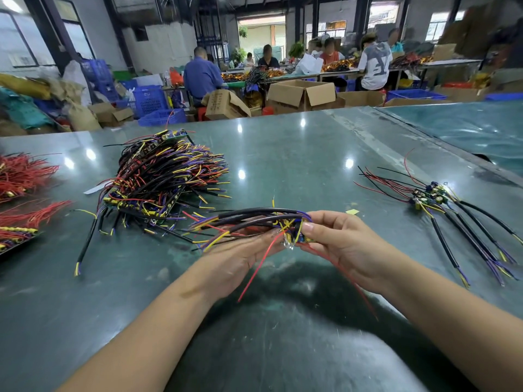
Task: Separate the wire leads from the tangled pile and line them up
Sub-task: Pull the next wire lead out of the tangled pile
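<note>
A tangled pile of black, red, yellow and purple wire leads (164,179) lies on the green table (283,154) at the left. Above the table's middle I hold a small bundle of wire leads (254,220). My right hand (345,244) pinches its board end between thumb and fingers. Under the black leads lies my left hand (235,261), palm up, its fingers supporting them; red wires hang down from the bundle. To the right, a few separated wire leads (441,205) lie side by side, black cables pointing toward me.
Bunches of red wires (22,176) lie at the table's left edge, and a scrap of yellow paper (352,212) sits near my right hand. Beyond the table stand cardboard boxes (300,94), blue crates (150,100) and several seated people at other benches.
</note>
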`<state>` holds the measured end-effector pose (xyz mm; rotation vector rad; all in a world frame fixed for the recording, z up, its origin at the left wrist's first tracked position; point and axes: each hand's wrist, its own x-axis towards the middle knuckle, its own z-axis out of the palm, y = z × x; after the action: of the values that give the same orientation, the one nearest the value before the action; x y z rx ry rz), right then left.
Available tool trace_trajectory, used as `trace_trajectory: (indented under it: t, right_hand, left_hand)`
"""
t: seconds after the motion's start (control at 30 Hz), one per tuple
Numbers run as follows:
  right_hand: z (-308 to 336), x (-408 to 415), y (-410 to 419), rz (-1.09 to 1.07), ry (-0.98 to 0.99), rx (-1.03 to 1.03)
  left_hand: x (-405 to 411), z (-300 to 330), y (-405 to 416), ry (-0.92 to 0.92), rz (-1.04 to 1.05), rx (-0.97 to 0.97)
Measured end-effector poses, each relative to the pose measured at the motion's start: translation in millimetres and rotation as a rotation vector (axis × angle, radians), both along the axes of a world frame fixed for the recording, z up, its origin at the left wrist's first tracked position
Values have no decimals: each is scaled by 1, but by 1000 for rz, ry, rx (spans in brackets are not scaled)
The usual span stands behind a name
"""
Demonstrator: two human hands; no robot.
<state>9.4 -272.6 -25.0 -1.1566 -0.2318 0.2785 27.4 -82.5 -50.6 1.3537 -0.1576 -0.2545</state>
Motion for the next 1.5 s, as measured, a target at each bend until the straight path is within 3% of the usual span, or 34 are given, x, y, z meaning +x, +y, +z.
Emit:
trace_trajectory:
  t: [0.17,0.43,0.53,0.7,0.83,1.0,1.1,1.2,1.33,1.4,1.5]
  right_hand:
    - [-7,1,-2,27,-45,6]
    - [-6,5,0,65,29,102]
    - [-6,10,-2,-52,75,177]
    - [-5,14,-7,-156,122,186]
    - [-5,11,-5,-105,140,157]
    - [-5,9,-5,-85,158,122]
    - [-5,10,-5,-96,172,135]
    - [-4,11,-5,-86,163,127]
    - [-3,8,-1,-95,144,100]
    - [-3,6,1,-111,121,56]
    - [-3,2,5,-115,91,-34]
  left_hand:
    - [-8,7,-1,-161,-92,-119]
    - [-6,11,-7,-65,-102,-287]
    - [-1,18,-7,-119,84,-325]
    - [18,25,23,-181,723,-168]
    - [32,27,57,-6,932,-231]
    - [41,28,69,142,887,-410]
    - [33,33,62,151,796,-373]
    - [27,38,57,180,782,-634]
    - [16,46,53,110,760,-705]
    - [14,49,52,168,667,-778]
    - [7,49,38,183,443,-550]
